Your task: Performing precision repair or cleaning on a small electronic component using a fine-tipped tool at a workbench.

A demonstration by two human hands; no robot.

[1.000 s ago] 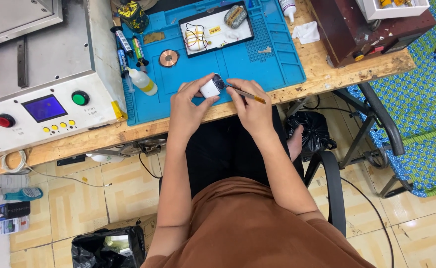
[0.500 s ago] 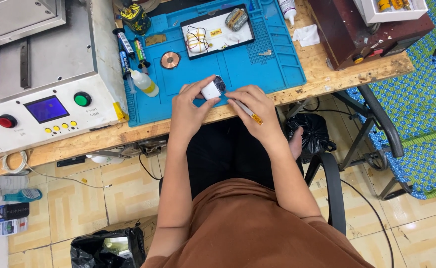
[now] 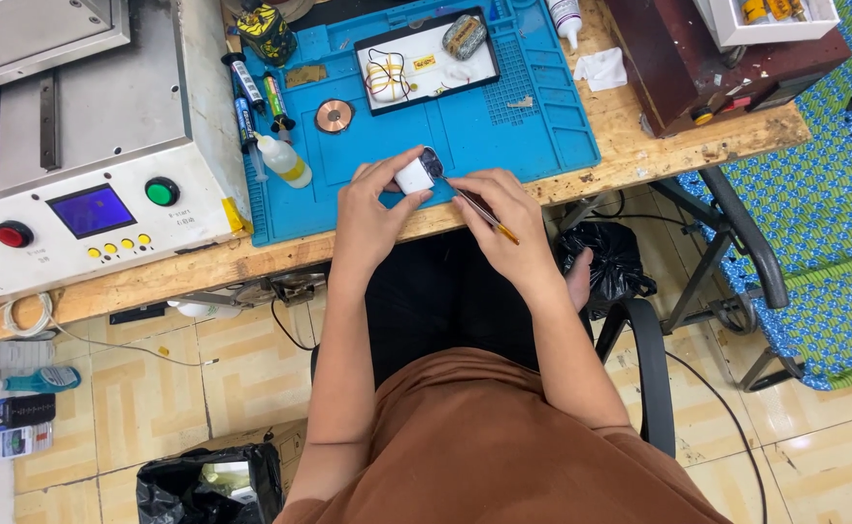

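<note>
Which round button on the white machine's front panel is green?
The larger round button right of the blue screen; the other large one, left of the screen, is red.

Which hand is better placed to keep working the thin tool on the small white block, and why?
The right hand: it already grips the thin tool, whose tip meets the small white block. The left hand is occupied steadying that block above the blue mat.

At the near edge of the blue silicone work mat, the left hand pinches a small white plastic block. The right hand holds a thin stick with a yellow tip, its far end touching the block's dark open face. A grey machine with a blue screen stands to the left on the wooden bench.
</note>
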